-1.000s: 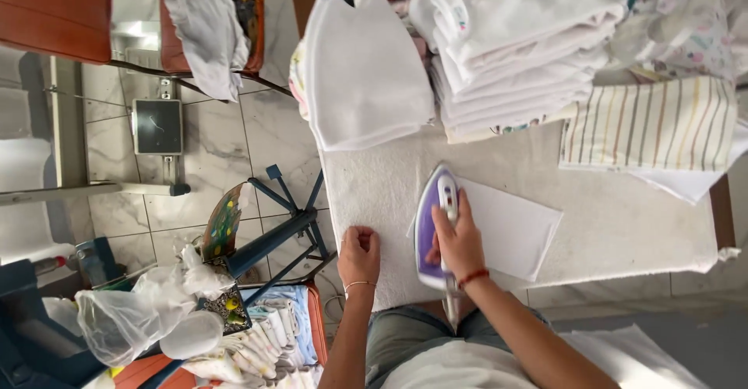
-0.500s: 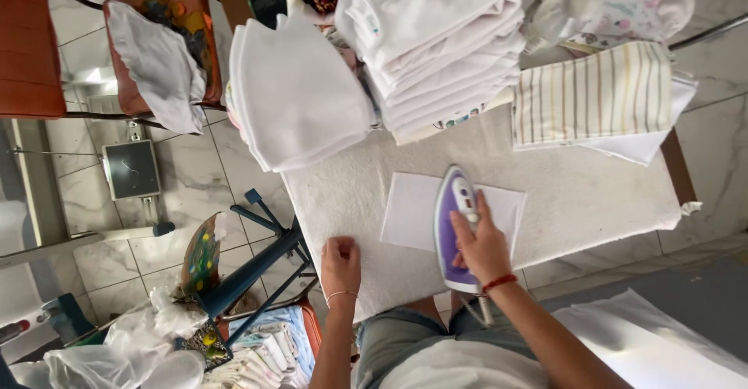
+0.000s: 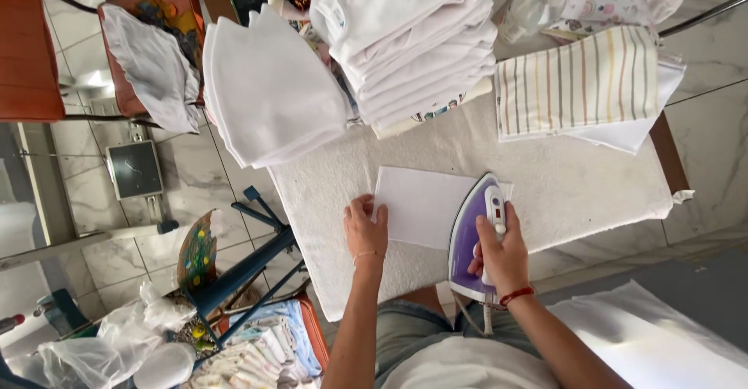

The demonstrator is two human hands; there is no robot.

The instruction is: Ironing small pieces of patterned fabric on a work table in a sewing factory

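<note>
Head view: our right hand [image 3: 500,258] has its fingers wrapped around the handle of the purple iron [image 3: 474,237], which rests on the white cloth [image 3: 417,206]. Our left hand [image 3: 365,229], fingers seemingly flat and together, pins the cloth's near-left edge on the padded board [image 3: 576,190].

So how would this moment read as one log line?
right hand: grips purple iron on white cloth | left hand: flat on cloth edge | folded stacks behind
</note>
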